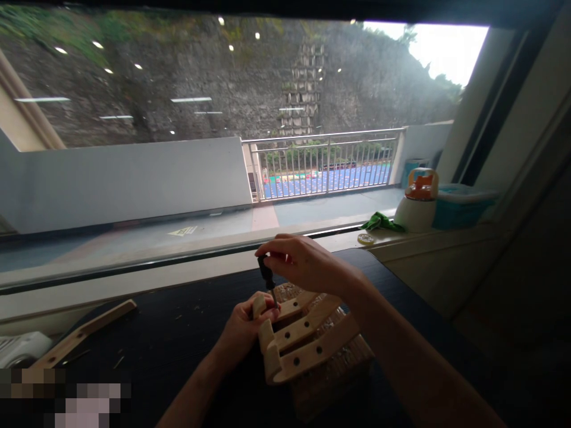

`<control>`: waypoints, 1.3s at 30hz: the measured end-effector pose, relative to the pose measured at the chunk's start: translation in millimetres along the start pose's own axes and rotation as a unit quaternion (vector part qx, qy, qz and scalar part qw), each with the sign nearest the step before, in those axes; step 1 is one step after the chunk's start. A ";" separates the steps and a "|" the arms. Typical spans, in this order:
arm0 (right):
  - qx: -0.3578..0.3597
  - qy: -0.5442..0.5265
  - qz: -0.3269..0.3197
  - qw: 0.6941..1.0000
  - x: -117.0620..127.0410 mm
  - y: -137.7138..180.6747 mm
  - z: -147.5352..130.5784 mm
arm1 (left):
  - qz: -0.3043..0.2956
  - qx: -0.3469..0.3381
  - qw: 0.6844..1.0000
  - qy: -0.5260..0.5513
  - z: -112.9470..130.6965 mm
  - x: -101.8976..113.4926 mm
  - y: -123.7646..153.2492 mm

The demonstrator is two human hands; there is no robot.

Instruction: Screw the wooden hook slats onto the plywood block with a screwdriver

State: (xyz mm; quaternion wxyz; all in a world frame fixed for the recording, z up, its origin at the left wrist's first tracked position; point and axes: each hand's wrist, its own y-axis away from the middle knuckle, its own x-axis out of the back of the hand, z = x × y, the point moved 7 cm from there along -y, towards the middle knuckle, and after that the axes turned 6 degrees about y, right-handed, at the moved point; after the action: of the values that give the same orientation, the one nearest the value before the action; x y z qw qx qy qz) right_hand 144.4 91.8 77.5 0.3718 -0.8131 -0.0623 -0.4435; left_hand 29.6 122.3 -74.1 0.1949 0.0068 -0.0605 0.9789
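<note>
Dark table [178, 333], toward far edge: pinching screwdriver [266, 274] upright in right hand [307, 264], clutching wooden slat frame [303, 342] with left hand [244, 331], probably risking tip skidding into that hand.

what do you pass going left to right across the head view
loose wooden slat → left hand gripping the wooden rack → right hand holding the screwdriver → green cloth → white and orange pot → blue tub

Wooden rack [307, 351] centre, open desk [178, 339] left
</note>
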 end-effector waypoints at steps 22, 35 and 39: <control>0.018 -0.047 -0.026 0.998 -6.2 -1.3 -4.1 | -0.013 -0.003 1.000 -0.018 0.3 -0.2 0.4; -0.024 -0.027 -0.002 0.999 -4.6 -2.7 4.1 | -0.005 -0.007 1.000 -0.017 3.3 -1.0 0.7; -0.036 -0.050 -0.017 0.998 -5.4 -1.1 2.4 | -0.009 -0.001 1.000 -0.015 2.5 -1.0 0.9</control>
State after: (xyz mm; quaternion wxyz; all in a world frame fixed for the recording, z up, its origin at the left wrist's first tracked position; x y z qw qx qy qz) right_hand 142.4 95.4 73.2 0.3314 -0.8457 -0.0789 -0.4108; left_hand 30.1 120.8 -71.8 0.2032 0.0223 -0.0645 0.9768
